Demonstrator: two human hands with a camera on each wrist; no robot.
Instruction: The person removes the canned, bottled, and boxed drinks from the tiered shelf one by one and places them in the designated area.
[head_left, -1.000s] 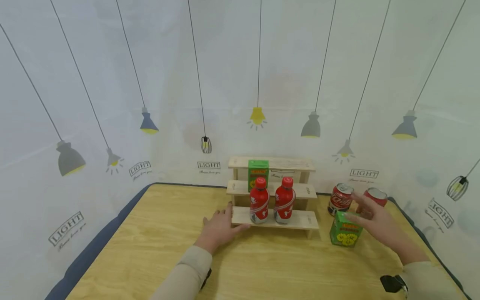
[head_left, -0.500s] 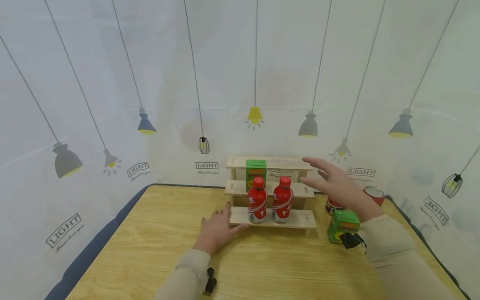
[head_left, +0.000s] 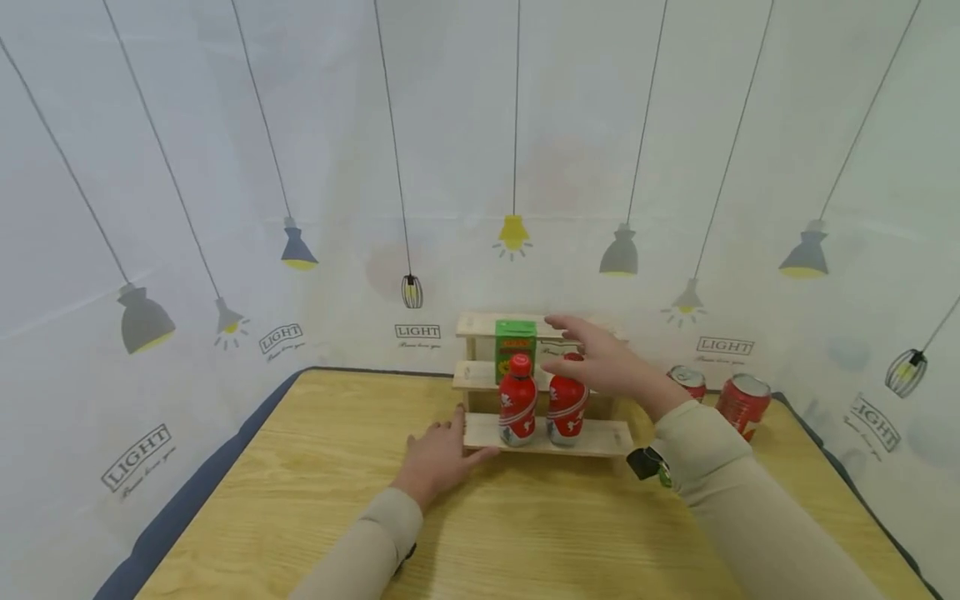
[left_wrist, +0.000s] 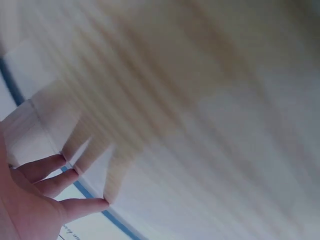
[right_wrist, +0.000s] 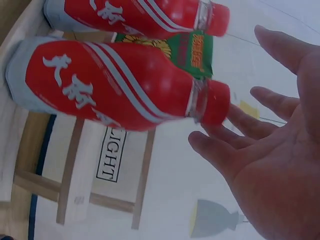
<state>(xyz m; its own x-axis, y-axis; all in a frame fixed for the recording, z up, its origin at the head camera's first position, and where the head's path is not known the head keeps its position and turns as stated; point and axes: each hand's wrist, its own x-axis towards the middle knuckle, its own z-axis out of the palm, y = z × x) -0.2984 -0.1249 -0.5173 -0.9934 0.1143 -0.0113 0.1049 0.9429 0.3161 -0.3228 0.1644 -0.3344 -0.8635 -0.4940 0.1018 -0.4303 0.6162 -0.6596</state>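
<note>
My right hand (head_left: 600, 362) is beside the cap of the right red bottle (head_left: 567, 412), covering part of its top in the head view. In the right wrist view the fingers are spread around the cap side of that bottle (right_wrist: 120, 85), holding nothing. Another red bottle (head_left: 518, 404) stands to its left on the lowest step of the wooden stepped rack (head_left: 607, 437). Behind them a green drink carton (head_left: 515, 342) stands on the middle step. My left hand (head_left: 435, 465) lies flat with fingers spread on the table at the rack's left end, thumb along its front edge.
Two red cans, one nearer the rack (head_left: 687, 379) and one further right (head_left: 742, 404), stand on the table (head_left: 570, 533) right of the rack. A second green carton is mostly hidden behind the right sleeve (head_left: 720, 467). A printed curtain (head_left: 337, 167) hangs behind the table.
My right hand has moved left from over the green carton by the cans, past the rack's right end, to the right bottle's cap. The left hand stays in place.
</note>
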